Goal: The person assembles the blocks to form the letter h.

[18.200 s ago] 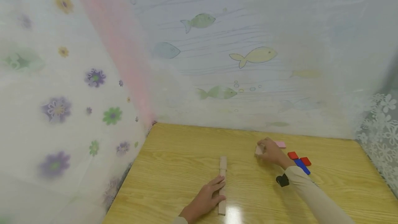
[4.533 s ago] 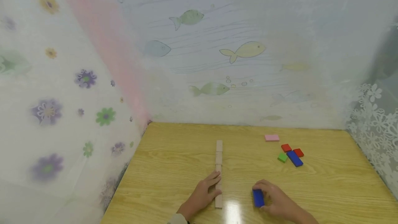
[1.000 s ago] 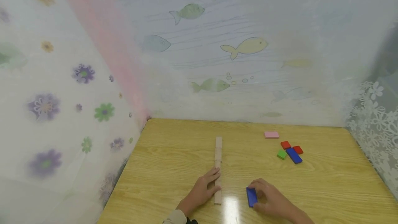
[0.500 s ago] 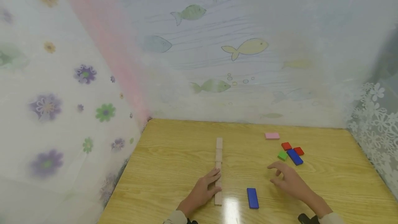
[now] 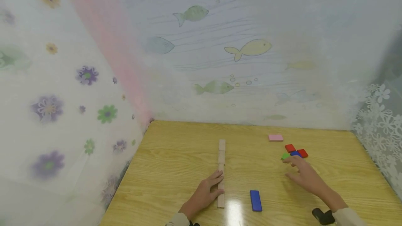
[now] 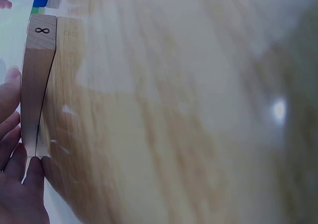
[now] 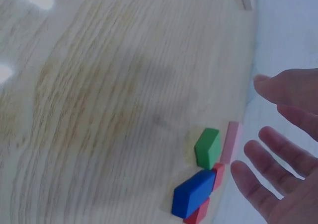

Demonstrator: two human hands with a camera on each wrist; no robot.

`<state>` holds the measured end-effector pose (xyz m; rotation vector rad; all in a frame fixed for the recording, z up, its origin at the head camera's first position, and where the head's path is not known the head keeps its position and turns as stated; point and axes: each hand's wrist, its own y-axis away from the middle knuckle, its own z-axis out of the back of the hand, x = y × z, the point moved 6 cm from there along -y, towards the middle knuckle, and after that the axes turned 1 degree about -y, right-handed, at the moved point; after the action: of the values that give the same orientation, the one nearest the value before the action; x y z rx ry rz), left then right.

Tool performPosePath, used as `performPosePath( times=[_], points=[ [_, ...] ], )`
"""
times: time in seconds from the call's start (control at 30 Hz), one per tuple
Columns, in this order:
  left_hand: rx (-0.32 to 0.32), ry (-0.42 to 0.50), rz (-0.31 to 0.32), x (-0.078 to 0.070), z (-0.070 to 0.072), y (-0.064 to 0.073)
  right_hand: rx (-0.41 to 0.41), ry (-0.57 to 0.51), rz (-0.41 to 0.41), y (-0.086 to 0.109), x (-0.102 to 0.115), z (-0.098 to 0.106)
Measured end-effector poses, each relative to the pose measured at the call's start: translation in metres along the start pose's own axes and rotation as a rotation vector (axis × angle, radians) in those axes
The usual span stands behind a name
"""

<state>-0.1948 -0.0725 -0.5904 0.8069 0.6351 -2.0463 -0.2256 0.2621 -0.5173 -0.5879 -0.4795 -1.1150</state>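
Observation:
A straight row of plain wooden blocks [image 5: 221, 157] lies on the wood-grain table, running away from the person. My left hand [image 5: 202, 195] rests along its near part, thumb and outstretched fingers touching the blocks. In the left wrist view, the end of the nearest wooden block [image 6: 42, 31] bears a figure 8. To the right of the row, a blue block [image 5: 255, 201] lies flat, untouched. My right hand [image 5: 306, 176] hovers with parted fingers over the table, near a green block [image 7: 207, 148] and a second blue block [image 7: 193, 193], and holds nothing.
Two red blocks [image 5: 290, 148] lie close to the green and second blue blocks. A pink block [image 5: 275, 138] is farther back. Behind the table [image 5: 176, 149] hangs pale cloth [image 5: 201, 62] with fish drawings; flowered cloth [image 5: 106, 142] borders the left side.
A second ago the right hand held the near blue block; that block now lies free. The hand has moved away and to the right, toward the coloured blocks. The left hand keeps its place.

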Motion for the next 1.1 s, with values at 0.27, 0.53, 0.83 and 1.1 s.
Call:
performPosePath(
  times=[0.27,0.53,0.83,1.1],
  points=[
    [-0.004,-0.015,-0.011,0.001,-0.001,0.000,-0.076,0.091,0.100,-0.002,-0.012,0.012],
    [-0.005,-0.010,-0.012,-0.001,0.000,-0.001,-0.120,0.134,0.133,-0.008,-0.035,0.019],
    [-0.023,-0.047,-0.044,0.000,0.001,-0.001,0.024,0.120,0.000,-0.021,-0.061,0.015],
    [-0.018,-0.036,-0.045,-0.001,0.001,0.000,0.062,0.197,0.008,-0.028,-0.075,0.009]
  ],
)
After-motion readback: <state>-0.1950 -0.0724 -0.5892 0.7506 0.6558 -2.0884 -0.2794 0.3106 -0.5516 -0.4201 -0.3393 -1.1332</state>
